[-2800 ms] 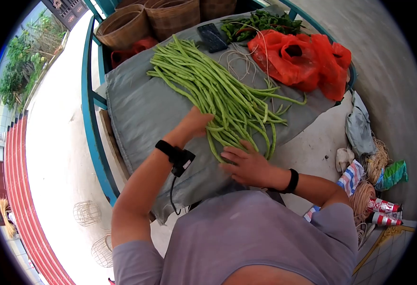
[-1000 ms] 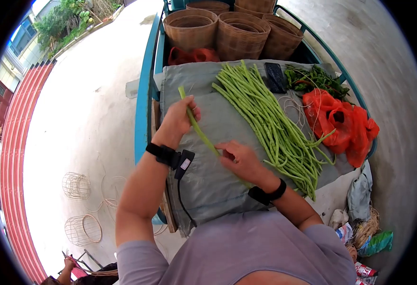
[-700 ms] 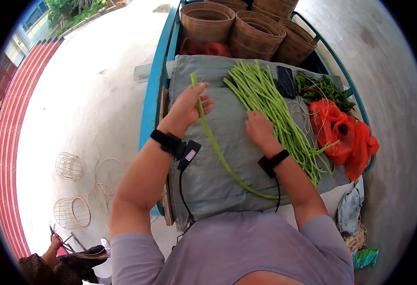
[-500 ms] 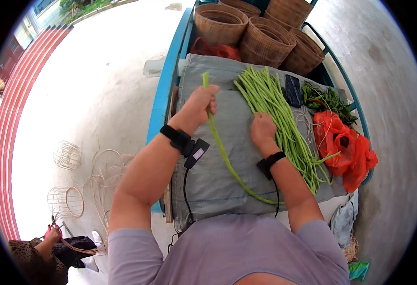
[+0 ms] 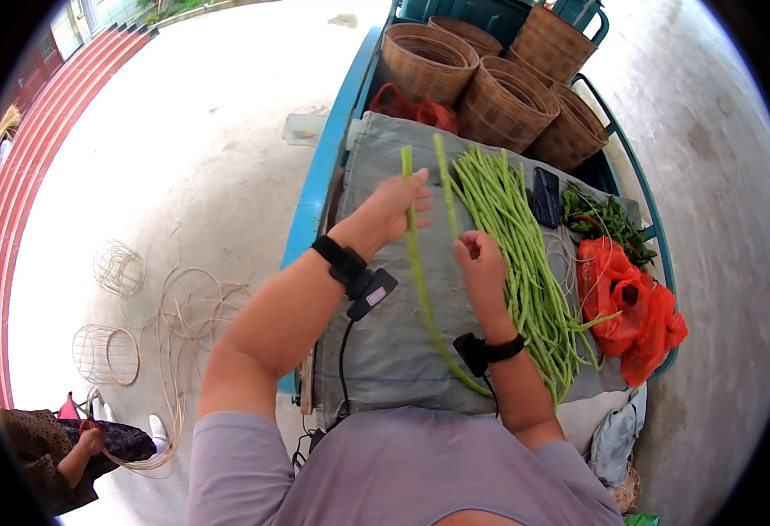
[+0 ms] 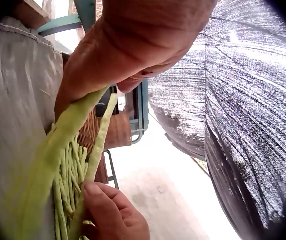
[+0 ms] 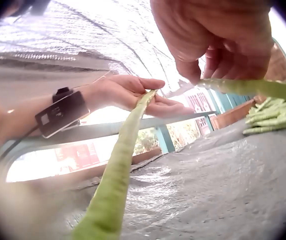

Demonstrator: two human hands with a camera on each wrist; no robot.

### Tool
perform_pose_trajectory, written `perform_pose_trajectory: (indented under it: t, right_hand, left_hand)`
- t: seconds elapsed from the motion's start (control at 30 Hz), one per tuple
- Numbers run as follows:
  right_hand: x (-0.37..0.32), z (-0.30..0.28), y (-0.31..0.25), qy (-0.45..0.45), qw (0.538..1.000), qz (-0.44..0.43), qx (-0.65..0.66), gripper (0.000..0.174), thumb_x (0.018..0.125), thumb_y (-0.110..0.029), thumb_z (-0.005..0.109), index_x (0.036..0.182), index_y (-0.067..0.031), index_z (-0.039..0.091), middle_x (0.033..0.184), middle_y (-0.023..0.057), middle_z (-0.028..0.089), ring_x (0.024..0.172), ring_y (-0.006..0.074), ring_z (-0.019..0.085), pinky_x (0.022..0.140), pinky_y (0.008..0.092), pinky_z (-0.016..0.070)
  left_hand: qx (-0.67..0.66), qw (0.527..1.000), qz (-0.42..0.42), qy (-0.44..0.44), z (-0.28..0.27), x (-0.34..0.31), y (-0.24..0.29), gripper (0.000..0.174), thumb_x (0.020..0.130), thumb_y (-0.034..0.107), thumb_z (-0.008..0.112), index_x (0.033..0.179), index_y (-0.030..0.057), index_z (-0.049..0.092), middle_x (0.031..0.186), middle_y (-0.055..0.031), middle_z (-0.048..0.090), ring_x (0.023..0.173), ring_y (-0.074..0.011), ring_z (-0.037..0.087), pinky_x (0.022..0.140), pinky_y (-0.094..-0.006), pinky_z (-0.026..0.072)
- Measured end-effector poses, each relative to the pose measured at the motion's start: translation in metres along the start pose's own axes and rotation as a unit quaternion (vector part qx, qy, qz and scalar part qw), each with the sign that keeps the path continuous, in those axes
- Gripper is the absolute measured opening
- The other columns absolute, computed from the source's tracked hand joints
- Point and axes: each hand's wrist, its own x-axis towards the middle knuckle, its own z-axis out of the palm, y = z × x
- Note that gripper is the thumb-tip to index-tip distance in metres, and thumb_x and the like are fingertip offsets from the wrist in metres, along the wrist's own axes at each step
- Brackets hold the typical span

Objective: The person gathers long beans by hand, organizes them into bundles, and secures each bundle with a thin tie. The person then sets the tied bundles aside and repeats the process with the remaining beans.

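My left hand (image 5: 394,209) holds one long green bean (image 5: 421,289) near its upper end, between thumb and palm, with the other fingers loosely extended; the bean hangs down in a curve over the grey cloth (image 5: 376,359). Beside it, my right hand (image 5: 483,273) pinches a second bean (image 5: 447,188) between thumb and fingertips, its free end pointing up toward the baskets. A large pile of long beans (image 5: 516,237) lies on the cloth just right of my right hand. In the right wrist view, the left hand (image 7: 128,95) shows with its fingers spread behind its bean (image 7: 117,175).
Stacked woven baskets (image 5: 503,103) stand at the cart's far end. Right of the pile lie a black phone (image 5: 545,197), leafy greens (image 5: 609,219) and a red plastic bag (image 5: 617,298). The cart's blue rail (image 5: 332,149) runs along the left. Another person (image 5: 60,451) is at lower left.
My right hand has gone from holding the first bean to the pile and now lifts a second bean away from it. The left hand keeps its bean, its fingers loosened since half a second ago.
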Motion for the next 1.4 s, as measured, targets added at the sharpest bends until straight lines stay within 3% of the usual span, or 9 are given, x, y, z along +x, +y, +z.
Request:
perform_pose_trajectory:
  t: [0.1,0.53,0.63,0.73,0.93,1.1,1.2,1.23,1.4]
  right_hand:
    - [-0.012,0.004,-0.010,-0.022,0.998,-0.022,0.055,0.016,0.082,-0.012,0.068,0.093,-0.0023,0.061,0.080,0.0050,0.057,0.067,0.0136,0.056,0.061,0.0273,0.0456]
    - [-0.036,0.007,-0.010,-0.088,0.993,-0.001,0.081,0.017,0.083,-0.016,0.069,0.092,-0.0031,0.063,0.079,0.0060,0.057,0.068,0.0159,0.056,0.063,0.0283,0.0464]
    - [-0.017,-0.014,-0.011,-0.099,0.995,0.008,0.005,0.025,0.083,-0.024,0.068,0.098,-0.0047,0.062,0.086,0.0078,0.059,0.076,0.0222,0.059,0.068,0.0340,0.0489]
    - [0.001,-0.026,0.037,0.000,0.934,-0.085,-0.346,0.030,0.083,-0.028,0.066,0.104,-0.0071,0.058,0.096,0.0095,0.059,0.089,0.0282,0.060,0.072,0.0401,0.0501]
    - [0.009,-0.025,0.072,-0.022,0.898,-0.011,-0.439,0.029,0.080,-0.024,0.067,0.103,-0.0100,0.056,0.100,0.0095,0.056,0.098,0.0303,0.056,0.075,0.0448,0.0494]
    - [0.010,-0.028,0.067,-0.035,0.965,0.012,-0.261,0.023,0.081,-0.020,0.067,0.097,-0.0071,0.057,0.092,0.0073,0.056,0.086,0.0255,0.058,0.067,0.0397,0.0496]
    - [0.001,-0.035,0.036,-0.023,0.993,0.113,0.006,0.019,0.083,-0.014,0.066,0.097,-0.0059,0.058,0.088,0.0023,0.055,0.078,0.0153,0.055,0.061,0.0294,0.0481]
    - [-0.003,-0.037,0.026,-0.019,0.981,0.158,0.111,0.017,0.083,-0.011,0.066,0.098,-0.0057,0.058,0.087,0.0005,0.054,0.076,0.0116,0.054,0.059,0.0258,0.0472]
    - [-0.028,-0.036,0.002,-0.003,0.985,0.064,0.162,0.021,0.084,-0.005,0.066,0.103,-0.0052,0.059,0.087,-0.0015,0.053,0.074,0.0064,0.050,0.058,0.0206,0.0455]
  left_hand:
    - [0.007,0.998,0.007,-0.055,0.005,-0.009,0.006,0.038,0.097,0.029,0.053,0.122,0.0001,0.047,0.118,-0.0187,0.056,0.103,-0.0301,0.059,0.085,-0.0459,0.0509]
    - [0.002,0.992,-0.007,-0.128,-0.006,0.004,-0.002,0.024,0.097,0.027,0.053,0.104,0.0042,0.057,0.079,-0.0026,0.053,0.073,-0.0194,0.057,0.073,-0.0371,0.0528]
    - [-0.006,0.994,-0.015,-0.111,-0.004,-0.001,0.001,0.023,0.096,0.028,0.055,0.099,0.0057,0.056,0.076,-0.0021,0.052,0.069,-0.0180,0.055,0.068,-0.0368,0.0514]
    - [-0.036,0.999,-0.006,-0.011,0.013,-0.022,0.010,0.023,0.096,0.029,0.056,0.096,0.0066,0.053,0.073,-0.0013,0.049,0.063,-0.0161,0.051,0.061,-0.0360,0.0485]
    - [-0.043,0.989,0.131,0.061,0.002,-0.019,0.019,0.022,0.096,0.029,0.054,0.097,0.0071,0.051,0.072,-0.0007,0.045,0.059,-0.0148,0.048,0.055,-0.0351,0.0459]
    - [0.007,0.995,0.074,0.060,-0.020,0.009,0.008,0.025,0.097,0.028,0.052,0.110,0.0060,0.054,0.077,-0.0036,0.053,0.064,-0.0164,0.053,0.059,-0.0344,0.0485]
    - [-0.015,0.999,0.010,0.049,-0.011,-0.004,0.016,0.030,0.098,0.027,0.051,0.119,0.0054,0.053,0.096,-0.0119,0.061,0.078,-0.0226,0.062,0.068,-0.0379,0.0535]
    - [-0.004,0.999,0.005,0.053,-0.012,-0.002,0.016,0.033,0.098,0.028,0.050,0.122,0.0048,0.052,0.117,-0.0200,0.059,0.095,-0.0316,0.063,0.078,-0.0434,0.0549]
    - [-0.064,0.997,-0.006,0.052,-0.005,-0.007,0.021,0.033,0.099,0.028,0.047,0.121,0.0034,0.050,0.120,-0.0213,0.057,0.104,-0.0355,0.061,0.085,-0.0468,0.0524]
